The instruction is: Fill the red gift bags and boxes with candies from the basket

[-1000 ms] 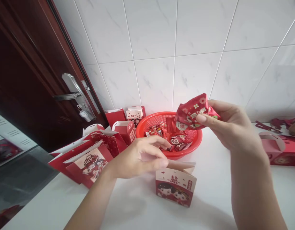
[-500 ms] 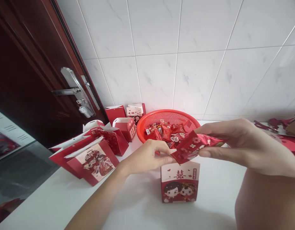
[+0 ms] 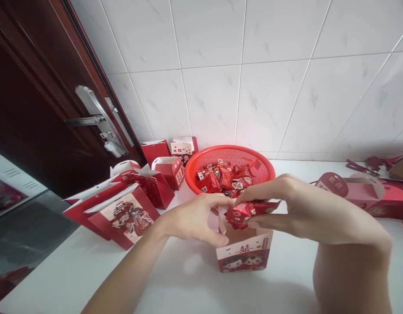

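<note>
A small red-and-white gift box [image 3: 243,258] with two cartoon faces on its front stands on the white table, its top open. My left hand [image 3: 201,220] grips the box's left rim, with the thumb on the near side. Just above the opening, my right hand [image 3: 286,211] pinches a red wrapped candy packet [image 3: 249,213] printed with pale flowers. Behind the box sits a red plastic basket [image 3: 196,163] with a pile of red wrapped candies [image 3: 225,179] in it.
Several red gift bags and boxes crowd the left side, among them a bag with a printed couple [image 3: 132,218]. More pink and red boxes [image 3: 361,194] lie at the right. A tiled wall [image 3: 214,104] bounds the back, and a dark door [image 3: 40,78] stands at the left.
My right hand has brought the candy packet lower and left, over the box. My left hand has let go of the packet and moved down onto the box's rim.
</note>
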`<state>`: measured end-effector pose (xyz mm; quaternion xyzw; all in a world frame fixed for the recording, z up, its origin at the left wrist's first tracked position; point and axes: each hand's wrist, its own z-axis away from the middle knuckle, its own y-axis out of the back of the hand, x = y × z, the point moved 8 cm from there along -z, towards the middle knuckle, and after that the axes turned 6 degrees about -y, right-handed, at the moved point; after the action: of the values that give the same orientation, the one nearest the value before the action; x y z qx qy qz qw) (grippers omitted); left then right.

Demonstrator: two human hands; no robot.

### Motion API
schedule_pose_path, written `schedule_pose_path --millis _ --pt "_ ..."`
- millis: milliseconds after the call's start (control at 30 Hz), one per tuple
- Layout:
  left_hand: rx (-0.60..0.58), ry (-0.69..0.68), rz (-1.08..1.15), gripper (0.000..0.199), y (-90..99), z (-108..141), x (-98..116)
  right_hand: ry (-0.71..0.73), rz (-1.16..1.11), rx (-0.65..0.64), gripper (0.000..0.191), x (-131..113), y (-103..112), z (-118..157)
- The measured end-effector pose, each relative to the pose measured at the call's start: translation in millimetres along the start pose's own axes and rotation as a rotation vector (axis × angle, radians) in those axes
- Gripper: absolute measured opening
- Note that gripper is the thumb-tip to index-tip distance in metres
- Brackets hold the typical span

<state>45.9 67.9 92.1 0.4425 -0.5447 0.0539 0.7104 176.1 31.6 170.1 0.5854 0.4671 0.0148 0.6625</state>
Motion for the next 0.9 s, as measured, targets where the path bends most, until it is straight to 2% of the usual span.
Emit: schedule_pose_path --millis 100,267,533,700,800,900 --pt "-0.017 0.028 0.002 0.069 -1.3 2 -3 0.019 0.011 -0.077 0.016 -2 -11 -6" --pt "-0.050 0.006 -0.039 0.065 -1.9 2 -1 0.020 0.061 -0.180 0.020 0 -23 -13" --pt "-0.041 0.080 -0.116 0.072 -2.4 6 1 -0.040 0.006 -0.189 0.020 10 -16 -10" --pt "-0.056 -0.008 -0.106 0.070 -7.2 7 13 -0.066 0.007 -0.211 0.016 13 -17 -5" --pt "-0.087 -0.061 -0.116 0.058 -9.8 6 19 -0.016 -0.013 -0.259 0.021 7 -23 -5" --pt "-0.079 -0.092 -0.115 0.057 -8.0 5 21 0.029 -0.007 -0.271 0.021 3 -25 -4"
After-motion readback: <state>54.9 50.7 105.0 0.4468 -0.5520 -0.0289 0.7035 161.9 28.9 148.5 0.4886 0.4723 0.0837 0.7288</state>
